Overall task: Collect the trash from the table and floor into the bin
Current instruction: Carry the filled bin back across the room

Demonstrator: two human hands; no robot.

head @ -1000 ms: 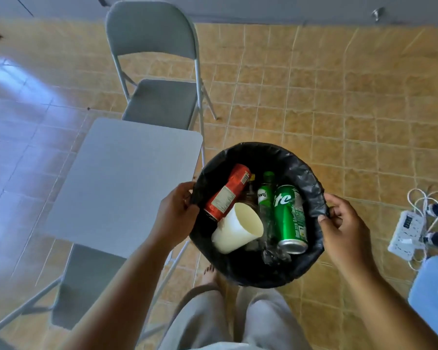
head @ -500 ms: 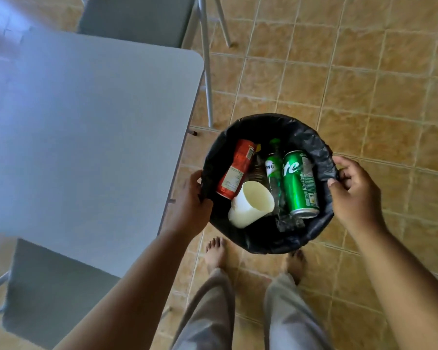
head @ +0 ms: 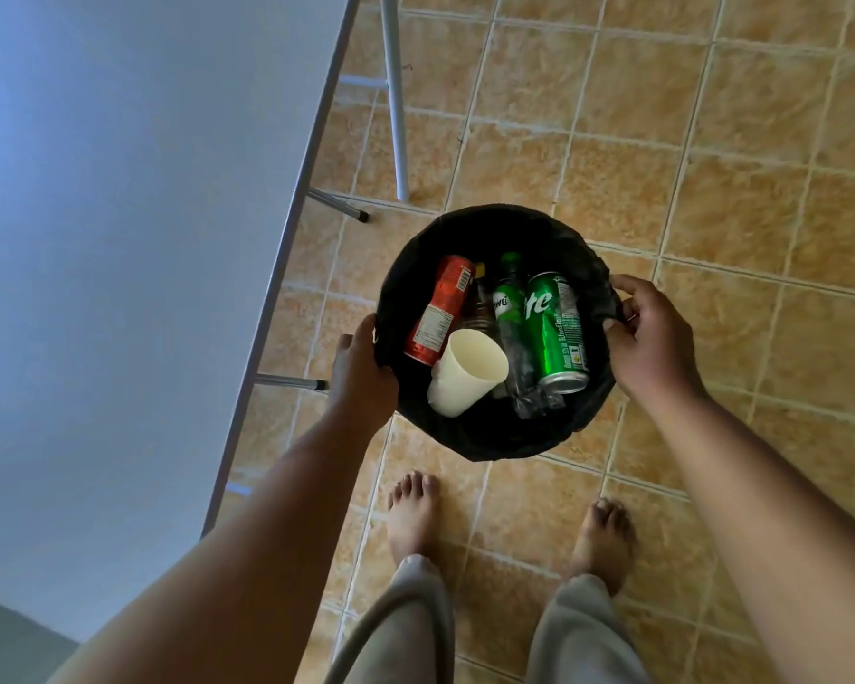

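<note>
Bin lowered nearer floor, left hand and right hand grip clasped on its rim

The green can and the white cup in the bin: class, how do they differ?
The green can is shiny printed metal; the white cup is plain and matte. The can's visible end is closed; the cup's mouth gapes open. The can is a straight cylinder; the cup tapers toward its base. Both lie on their sides inside the black-lined bin.

One bin, two cans (one red, one green), one bottle, one cup, two hands.
</note>
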